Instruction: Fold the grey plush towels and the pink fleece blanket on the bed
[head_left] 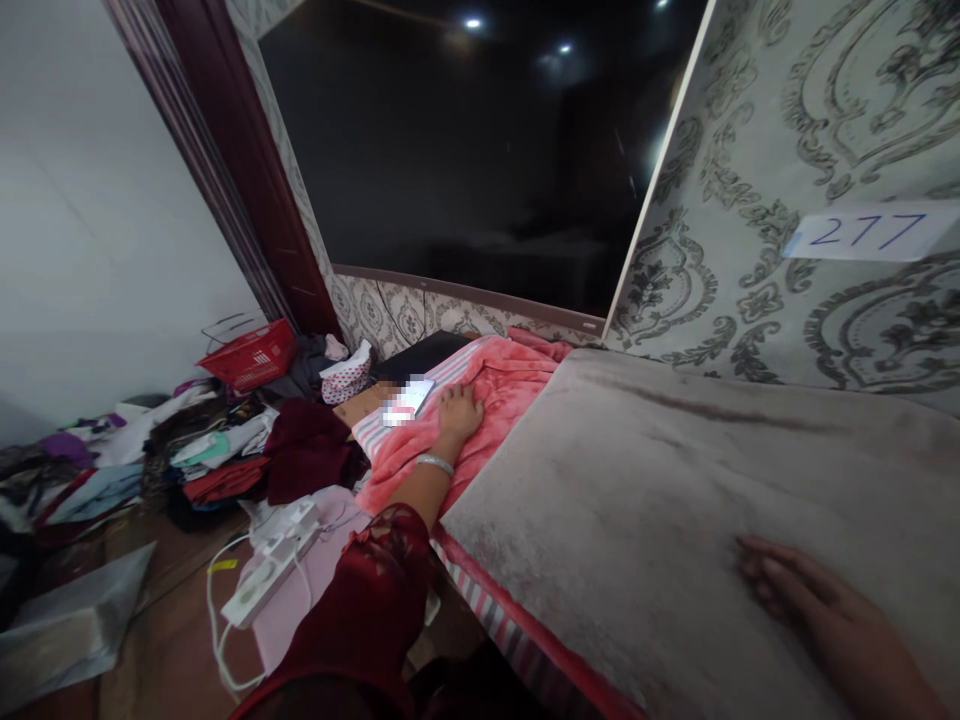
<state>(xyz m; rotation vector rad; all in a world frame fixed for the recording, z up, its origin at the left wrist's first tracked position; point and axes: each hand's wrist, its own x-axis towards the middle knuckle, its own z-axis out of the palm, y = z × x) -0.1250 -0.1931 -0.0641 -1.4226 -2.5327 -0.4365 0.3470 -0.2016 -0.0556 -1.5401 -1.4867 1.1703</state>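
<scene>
Fingers of your left hand (461,411) are resting loose, mid-dial, on creased pink blanket (514,375), seemingly unfinished; right hand (832,615), four o'clock, grip unclear, grey cover (630,480) lying mostly flat.

Right hand (832,620), lower right: blurred, cut off at the frame's corner, contact with the grey cloth (637,480) undeterminable; grey cloth cropped at right, partly hiding the pink cloth (517,385); phone (417,400), centre: display pixelated, unreadable; television (480,150) cropped above.
</scene>
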